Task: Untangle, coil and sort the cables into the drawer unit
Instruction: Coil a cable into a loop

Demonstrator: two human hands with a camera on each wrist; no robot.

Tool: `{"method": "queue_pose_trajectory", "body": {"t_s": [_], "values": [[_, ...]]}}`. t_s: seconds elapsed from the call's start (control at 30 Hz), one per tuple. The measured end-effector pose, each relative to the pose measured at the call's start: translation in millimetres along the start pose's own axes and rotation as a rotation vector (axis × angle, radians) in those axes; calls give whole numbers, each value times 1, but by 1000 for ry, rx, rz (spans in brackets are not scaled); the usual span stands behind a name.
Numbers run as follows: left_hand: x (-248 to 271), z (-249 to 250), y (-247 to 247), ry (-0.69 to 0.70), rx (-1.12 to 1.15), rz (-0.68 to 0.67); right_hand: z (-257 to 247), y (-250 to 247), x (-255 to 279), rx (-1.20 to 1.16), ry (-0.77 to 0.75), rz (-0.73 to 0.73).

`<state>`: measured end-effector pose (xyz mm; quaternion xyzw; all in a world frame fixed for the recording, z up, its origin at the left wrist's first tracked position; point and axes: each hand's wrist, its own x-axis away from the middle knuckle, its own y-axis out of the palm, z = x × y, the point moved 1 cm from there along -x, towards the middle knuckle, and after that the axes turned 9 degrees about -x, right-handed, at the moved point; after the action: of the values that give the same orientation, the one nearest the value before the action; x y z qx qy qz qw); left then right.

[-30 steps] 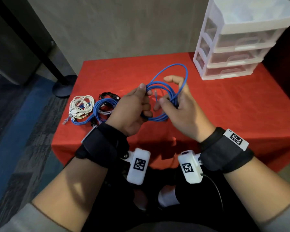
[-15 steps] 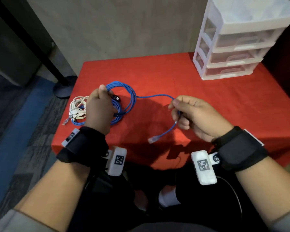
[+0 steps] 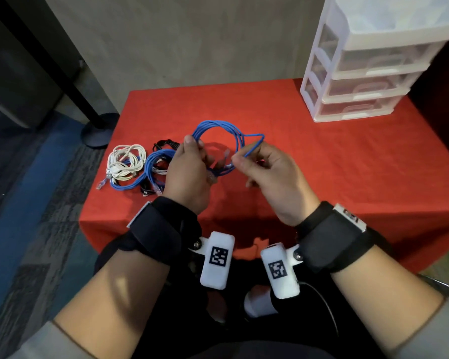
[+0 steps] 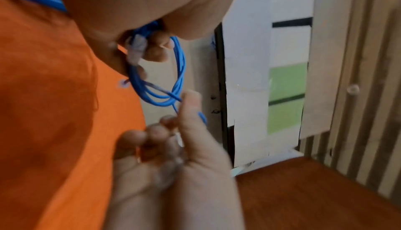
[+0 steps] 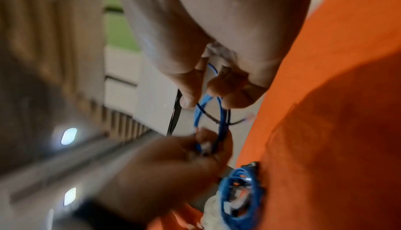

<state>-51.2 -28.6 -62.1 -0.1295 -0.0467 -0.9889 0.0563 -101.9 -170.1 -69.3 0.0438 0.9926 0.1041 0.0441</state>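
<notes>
A blue cable coil (image 3: 219, 125) hangs in the air above the red table (image 3: 322, 161). My left hand (image 3: 192, 161) grips the coil's left side, with a clear plug (image 4: 136, 48) between its fingers. My right hand (image 3: 254, 164) pinches the coil's loose strand (image 3: 252, 149) between thumb and forefinger, right of the loop. The same blue cable (image 5: 221, 113) runs between both hands in the right wrist view. A white three-drawer unit (image 3: 368, 68) stands at the table's back right, all drawers closed.
At the table's left edge lie a white cable bundle (image 3: 126, 161), a second blue cable (image 3: 151, 172) and black cables (image 3: 166, 145), tangled together. A dark pole with a round base (image 3: 96, 130) stands on the floor left of the table.
The hands were apart with the cable stretched between them. They have come together mid-table, the left hand lifting the coil up and right, the right hand bringing the strand back to the loop.
</notes>
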Motion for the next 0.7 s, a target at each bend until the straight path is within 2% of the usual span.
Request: {"method": "queue_pose_trajectory", "body": {"t_s": [0.1, 0.27, 0.33, 0.43, 0.47, 0.5, 0.6, 0.67, 0.7], "values": [[2, 1, 2, -125, 52, -33, 12, 6, 3, 226, -122, 10], [6, 9, 5, -269, 261, -147, 14, 7, 7, 277, -140, -28], [7, 13, 4, -263, 261, -146, 9, 5, 9, 255, -116, -141], [3, 15, 0, -172, 150, -110, 1, -6, 13, 184, 42, -377], [2, 15, -1, -133, 110, -99, -1, -11, 14, 195, 65, -377], [1, 15, -4, -84, 56, -87, -3, -18, 12, 218, 65, -333], [4, 19, -8, 102, -167, -124, -7, -39, 1, 247, 28, -58], [11, 21, -7, 182, -290, -278, -16, -46, -6, 133, 27, 26], [16, 20, -6, 195, -335, -377, -20, -47, -9, 44, 55, 17]]}}
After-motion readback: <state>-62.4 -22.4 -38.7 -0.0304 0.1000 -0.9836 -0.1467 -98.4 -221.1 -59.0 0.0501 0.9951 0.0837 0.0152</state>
